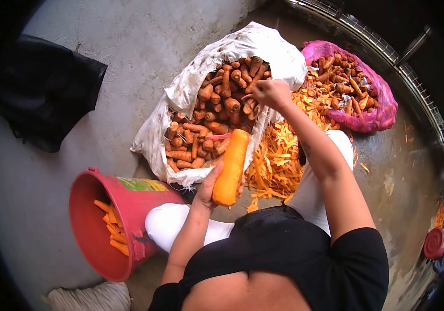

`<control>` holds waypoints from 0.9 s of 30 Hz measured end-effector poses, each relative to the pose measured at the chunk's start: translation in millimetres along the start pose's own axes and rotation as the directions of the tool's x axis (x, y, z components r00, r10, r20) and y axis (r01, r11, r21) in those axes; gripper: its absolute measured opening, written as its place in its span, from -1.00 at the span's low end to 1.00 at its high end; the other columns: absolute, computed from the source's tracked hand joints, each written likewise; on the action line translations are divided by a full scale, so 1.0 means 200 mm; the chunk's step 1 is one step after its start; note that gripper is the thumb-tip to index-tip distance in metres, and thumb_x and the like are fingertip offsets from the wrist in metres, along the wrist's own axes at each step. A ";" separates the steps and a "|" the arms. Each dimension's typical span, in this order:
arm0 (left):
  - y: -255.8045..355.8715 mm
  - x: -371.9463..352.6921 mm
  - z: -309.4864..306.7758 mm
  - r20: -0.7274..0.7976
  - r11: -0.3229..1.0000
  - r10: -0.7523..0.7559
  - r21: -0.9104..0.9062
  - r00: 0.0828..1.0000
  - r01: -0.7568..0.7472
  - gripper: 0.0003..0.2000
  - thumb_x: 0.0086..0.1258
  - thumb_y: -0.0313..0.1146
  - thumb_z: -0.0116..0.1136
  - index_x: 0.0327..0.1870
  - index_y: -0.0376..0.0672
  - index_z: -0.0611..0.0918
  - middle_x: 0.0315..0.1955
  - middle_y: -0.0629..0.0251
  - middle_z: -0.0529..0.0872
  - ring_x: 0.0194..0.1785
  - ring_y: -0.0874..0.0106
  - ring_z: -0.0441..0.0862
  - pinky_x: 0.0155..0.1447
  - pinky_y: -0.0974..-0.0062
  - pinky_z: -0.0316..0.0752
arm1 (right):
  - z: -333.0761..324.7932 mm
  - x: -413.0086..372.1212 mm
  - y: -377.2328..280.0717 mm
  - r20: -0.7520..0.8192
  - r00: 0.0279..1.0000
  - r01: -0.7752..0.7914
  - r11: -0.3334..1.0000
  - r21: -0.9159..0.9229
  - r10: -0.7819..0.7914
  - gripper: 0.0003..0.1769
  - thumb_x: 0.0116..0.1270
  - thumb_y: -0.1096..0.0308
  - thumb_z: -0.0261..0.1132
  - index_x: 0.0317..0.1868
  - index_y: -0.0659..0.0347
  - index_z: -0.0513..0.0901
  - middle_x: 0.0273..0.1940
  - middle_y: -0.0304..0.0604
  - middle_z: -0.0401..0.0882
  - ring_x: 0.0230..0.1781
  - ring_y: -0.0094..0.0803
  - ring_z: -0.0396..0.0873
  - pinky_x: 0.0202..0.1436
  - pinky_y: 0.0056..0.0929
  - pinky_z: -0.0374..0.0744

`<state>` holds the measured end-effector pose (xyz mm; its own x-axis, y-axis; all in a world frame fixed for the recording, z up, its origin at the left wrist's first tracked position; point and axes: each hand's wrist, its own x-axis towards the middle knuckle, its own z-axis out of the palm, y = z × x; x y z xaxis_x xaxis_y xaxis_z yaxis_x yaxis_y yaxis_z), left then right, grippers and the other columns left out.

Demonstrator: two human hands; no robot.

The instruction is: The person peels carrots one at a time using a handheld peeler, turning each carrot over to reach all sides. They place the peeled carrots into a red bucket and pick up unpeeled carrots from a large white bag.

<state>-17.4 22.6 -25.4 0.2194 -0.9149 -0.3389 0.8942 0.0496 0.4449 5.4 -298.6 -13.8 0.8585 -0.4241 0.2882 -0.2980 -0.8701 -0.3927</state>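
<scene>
In my left hand (207, 191) is a large peeled carrot (231, 167), bright orange and smooth, tilted with its far end toward the sack. My right hand (271, 95) is over the right rim of a white woven sack (188, 78), its fingers drawn together near the unpeeled carrots (232, 106). Whether something small is between those fingers I cannot make out. A thin pink-red tool handle (217, 137) lies on the carrots just beyond the peeled one. Orange peelings (271, 160) are heaped beside the sack, below my right forearm.
A red bucket (149, 199) lies tipped at the left, with peeled carrots (112, 225) inside. At the upper right is a pink bag (383, 111) of carrot pieces. Black plastic (51, 88) lies on the floor at the far left, and a pale sack (89, 298) at the lower left.
</scene>
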 end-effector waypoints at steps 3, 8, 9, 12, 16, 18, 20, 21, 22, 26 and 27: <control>0.00 0.00 -0.03 0.076 0.999 0.020 -0.033 0.997 -0.018 -0.40 0.50 0.17 -0.18 0.29 -0.17 0.36 -0.18 0.01 0.58 -0.26 0.22 0.65 -0.23 0.28 0.65 | -0.08 0.01 0.00 0.037 0.988 -0.152 0.982 0.109 0.149 -0.66 0.23 0.01 0.19 -0.46 0.05 0.72 -0.57 -0.17 0.65 -0.47 -0.17 0.66 -0.30 -0.23 0.60; 0.05 0.05 0.06 -0.009 0.988 0.145 -0.041 0.989 -0.146 -0.43 0.51 0.11 -0.12 0.28 -0.21 0.39 -0.16 0.13 0.62 -0.18 0.31 0.67 -0.08 0.30 0.63 | -0.24 -0.21 -0.27 0.195 0.980 -0.127 0.846 0.517 0.028 -0.65 0.27 0.14 0.21 -0.60 0.12 0.66 -0.70 -0.24 0.58 -0.68 -0.51 0.58 -0.54 -0.40 0.52; 0.04 0.07 0.06 -0.058 0.986 0.165 -0.023 0.985 -0.167 -0.44 0.51 0.11 -0.12 0.27 -0.20 0.40 -0.17 0.16 0.62 -0.18 0.33 0.67 -0.06 0.30 0.63 | -0.22 -0.29 -0.30 0.160 0.982 0.011 0.869 0.494 -0.104 -0.68 0.24 0.17 0.25 -0.62 0.11 0.63 -0.72 -0.24 0.53 -0.69 -0.49 0.55 -0.55 -0.39 0.48; 0.04 0.10 0.00 -0.042 0.972 0.090 -0.214 0.995 -0.097 -0.52 0.52 0.05 -0.10 0.22 -0.14 0.46 -0.15 0.25 0.66 -0.14 0.39 0.67 -0.02 0.34 0.62 | -0.17 -0.49 -0.39 -0.160 0.866 0.498 0.793 0.350 -0.473 -0.71 0.12 0.22 0.34 -0.69 0.08 0.53 -0.76 -0.27 0.38 -0.71 -0.39 0.42 -0.53 -0.34 0.36; 0.02 0.11 0.01 -0.183 0.981 0.074 -0.165 0.980 -0.104 -0.58 0.54 -0.01 -0.14 0.20 -0.10 0.48 -0.08 0.27 0.67 -0.05 0.37 0.67 0.01 0.31 0.63 | -0.10 -0.55 -0.48 -0.132 0.829 0.547 0.741 0.389 -0.543 -0.83 0.04 0.16 0.34 -0.61 -0.03 0.62 -0.71 -0.24 0.43 -0.64 -0.29 0.48 -0.42 -0.30 0.41; 0.00 0.12 0.00 -0.210 0.979 0.062 -0.175 0.976 -0.100 -0.58 0.54 -0.01 -0.15 0.20 -0.10 0.48 -0.06 0.27 0.66 -0.04 0.37 0.67 0.02 0.31 0.63 | -0.10 -0.55 -0.48 -0.117 0.821 0.554 0.733 0.393 -0.558 -0.83 0.04 0.17 0.34 -0.62 -0.04 0.61 -0.72 -0.24 0.42 -0.66 -0.28 0.47 -0.42 -0.31 0.42; -0.01 0.11 -0.02 -0.135 0.986 0.049 -0.154 0.990 -0.070 -0.58 0.55 -0.01 -0.18 0.22 -0.09 0.47 -0.04 0.23 0.65 -0.05 0.33 0.67 0.01 0.29 0.63 | -0.09 -0.54 -0.47 -0.135 0.814 0.569 0.728 0.381 -0.566 -0.82 0.04 0.21 0.34 -0.64 -0.02 0.58 -0.72 -0.25 0.41 -0.66 -0.29 0.45 -0.43 -0.30 0.41; -0.01 0.11 0.00 -0.155 0.989 0.044 -0.129 0.987 -0.064 -0.57 0.55 -0.01 -0.18 0.22 -0.10 0.46 -0.05 0.21 0.64 -0.08 0.31 0.67 -0.01 0.28 0.64 | -0.09 -0.52 -0.45 -0.162 0.810 0.579 0.729 0.364 -0.563 -0.80 0.04 0.25 0.34 -0.66 0.00 0.56 -0.71 -0.26 0.40 -0.66 -0.31 0.43 -0.45 -0.30 0.39; -0.01 0.10 0.02 -0.175 0.993 0.038 -0.104 0.984 -0.057 -0.57 0.55 -0.01 -0.19 0.22 -0.10 0.46 -0.06 0.19 0.64 -0.10 0.29 0.68 -0.04 0.27 0.65 | -0.08 -0.49 -0.42 -0.189 0.807 0.588 0.732 0.345 -0.559 -0.79 0.04 0.29 0.35 -0.68 0.02 0.53 -0.70 -0.26 0.39 -0.66 -0.32 0.41 -0.46 -0.30 0.37; -0.04 0.02 0.03 -0.140 0.998 -0.063 -0.035 0.988 0.059 -0.49 0.52 0.08 -0.19 0.24 -0.15 0.42 -0.17 0.02 0.61 -0.32 0.22 0.67 -0.27 0.26 0.67 | -0.06 -0.10 -0.09 -0.195 0.884 0.401 0.903 -0.153 -0.426 -0.69 0.24 0.22 0.29 -0.68 -0.05 0.57 -0.77 -0.30 0.44 -0.78 -0.38 0.44 -0.56 -0.39 0.45; -0.04 0.01 0.05 -0.117 0.997 -0.076 -0.042 0.990 0.071 -0.47 0.51 0.10 -0.20 0.25 -0.14 0.40 -0.20 0.00 0.59 -0.32 0.24 0.66 -0.28 0.27 0.67 | -0.06 -0.04 0.01 -0.009 0.980 0.192 0.959 -0.208 -0.198 -0.72 0.26 0.11 0.21 -0.60 -0.09 0.63 -0.68 -0.36 0.56 -0.70 -0.38 0.51 -0.34 -0.32 0.52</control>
<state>-28.0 15.8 -20.6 0.1954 -0.8627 -0.4663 0.9233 0.0015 0.3841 -7.5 -299.9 -5.8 0.8967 -0.2454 0.3684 -0.2078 -0.9682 -0.1393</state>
